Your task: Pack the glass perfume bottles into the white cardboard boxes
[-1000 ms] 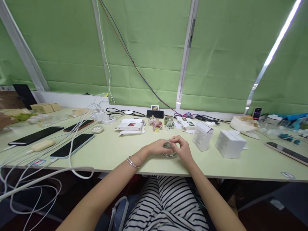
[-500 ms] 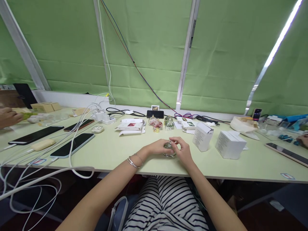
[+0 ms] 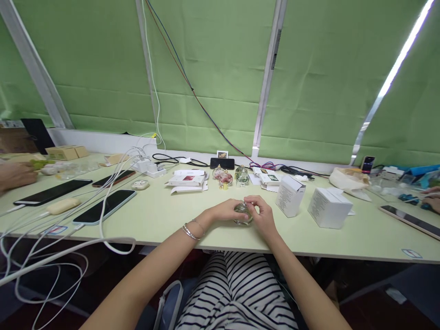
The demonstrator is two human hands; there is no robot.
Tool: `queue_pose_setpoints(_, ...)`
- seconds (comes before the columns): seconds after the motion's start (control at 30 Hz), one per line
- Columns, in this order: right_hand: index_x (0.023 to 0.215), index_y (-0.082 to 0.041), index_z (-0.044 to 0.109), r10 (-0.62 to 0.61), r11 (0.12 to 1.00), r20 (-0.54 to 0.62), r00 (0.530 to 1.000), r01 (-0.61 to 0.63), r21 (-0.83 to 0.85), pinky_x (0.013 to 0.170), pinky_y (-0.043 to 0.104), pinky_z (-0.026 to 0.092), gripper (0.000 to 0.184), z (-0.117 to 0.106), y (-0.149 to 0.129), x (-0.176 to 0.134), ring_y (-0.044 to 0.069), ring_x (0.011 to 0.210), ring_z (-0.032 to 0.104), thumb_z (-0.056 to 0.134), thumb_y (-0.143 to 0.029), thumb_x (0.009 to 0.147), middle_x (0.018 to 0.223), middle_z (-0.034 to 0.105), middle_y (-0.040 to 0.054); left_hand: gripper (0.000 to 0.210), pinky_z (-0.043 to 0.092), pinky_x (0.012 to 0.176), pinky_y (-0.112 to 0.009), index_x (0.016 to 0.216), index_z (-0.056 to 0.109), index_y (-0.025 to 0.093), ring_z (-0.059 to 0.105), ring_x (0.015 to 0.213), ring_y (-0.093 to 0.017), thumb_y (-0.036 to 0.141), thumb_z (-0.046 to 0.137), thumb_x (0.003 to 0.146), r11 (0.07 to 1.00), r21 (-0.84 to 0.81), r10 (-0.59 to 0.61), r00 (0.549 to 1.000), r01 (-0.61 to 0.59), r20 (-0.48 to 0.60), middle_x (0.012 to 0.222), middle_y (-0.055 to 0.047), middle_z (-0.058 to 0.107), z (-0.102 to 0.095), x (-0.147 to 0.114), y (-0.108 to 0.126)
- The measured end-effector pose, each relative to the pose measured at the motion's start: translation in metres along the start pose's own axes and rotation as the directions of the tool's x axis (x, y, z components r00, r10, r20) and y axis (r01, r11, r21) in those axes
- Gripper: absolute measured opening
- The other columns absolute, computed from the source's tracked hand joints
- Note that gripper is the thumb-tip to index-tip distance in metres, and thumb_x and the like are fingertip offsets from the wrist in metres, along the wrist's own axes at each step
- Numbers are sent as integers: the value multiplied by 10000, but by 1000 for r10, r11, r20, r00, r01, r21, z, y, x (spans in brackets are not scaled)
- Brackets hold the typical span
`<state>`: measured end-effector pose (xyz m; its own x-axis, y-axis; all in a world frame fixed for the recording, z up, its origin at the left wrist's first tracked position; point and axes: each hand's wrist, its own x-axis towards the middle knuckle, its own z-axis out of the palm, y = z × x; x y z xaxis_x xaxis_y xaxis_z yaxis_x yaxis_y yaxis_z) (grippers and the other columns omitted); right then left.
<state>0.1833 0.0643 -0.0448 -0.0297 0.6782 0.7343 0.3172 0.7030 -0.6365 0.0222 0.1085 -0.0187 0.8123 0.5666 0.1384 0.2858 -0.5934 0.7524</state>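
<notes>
A small round glass bottle [image 3: 243,215] with greenish contents stands on the table near its front edge. My left hand [image 3: 228,210] is wrapped around its left side and steadies it. Thumb and fingers of my right hand [image 3: 260,213] are pinched at the bottle's top; what they grip there is too small to make out. Further back are similar round bottles, reddish ones [image 3: 225,178] and greenish ones [image 3: 241,174], with small gold-coloured pieces in front of the reddish ones.
Two white boxes [image 3: 290,196] [image 3: 329,208] stand to my right. Flattened white cartons [image 3: 188,180] lie at the back. Phones [image 3: 105,207], white cables and a power strip [image 3: 149,167] occupy the left. Other people's hands [image 3: 17,176] [image 3: 432,199] are at both far sides.
My hands stay on the bottle with only slight finger movement, and a little more of the glass shows. The other people's hands at both sides have shifted slightly.
</notes>
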Motion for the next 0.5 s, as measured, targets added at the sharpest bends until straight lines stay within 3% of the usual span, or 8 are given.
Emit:
queue_pose_setpoints(0.2, 882, -208, 603, -53, 998, 5, 999, 53, -35, 761, 295, 455, 138, 1, 1, -1, 158, 898, 570, 477, -244, 838, 911, 623, 41, 393, 428, 676, -250, 930, 603, 120, 553, 751, -158, 470, 578, 752, 1000, 15, -19, 1000, 19, -2, 800, -39, 602, 0, 1, -1)
queue_pose_setpoints(0.33, 1013, -209, 574, -50, 992, -47, 998, 44, -115, 814, 330, 444, 231, -2, -1, -2, 175, 949, 553, 410, -261, 860, 994, 614, 56, 391, 415, 638, -243, 852, 589, 118, 531, 699, -146, 494, 563, 750, 998, 62, -26, 999, 27, -21, 751, -25, 584, 0, 1, 0)
queue_pose_setpoints(0.5, 1160, -170, 505, 105, 921, -208, 972, -174, -349, 940, 403, 355, 412, -5, 9, -1, 209, 1079, 471, 297, -126, 807, 1141, 558, 95, 420, 412, 640, -246, 838, 590, 120, 541, 698, -154, 525, 576, 725, 994, 102, -39, 998, 44, -57, 766, -36, 609, 1, 0, 2)
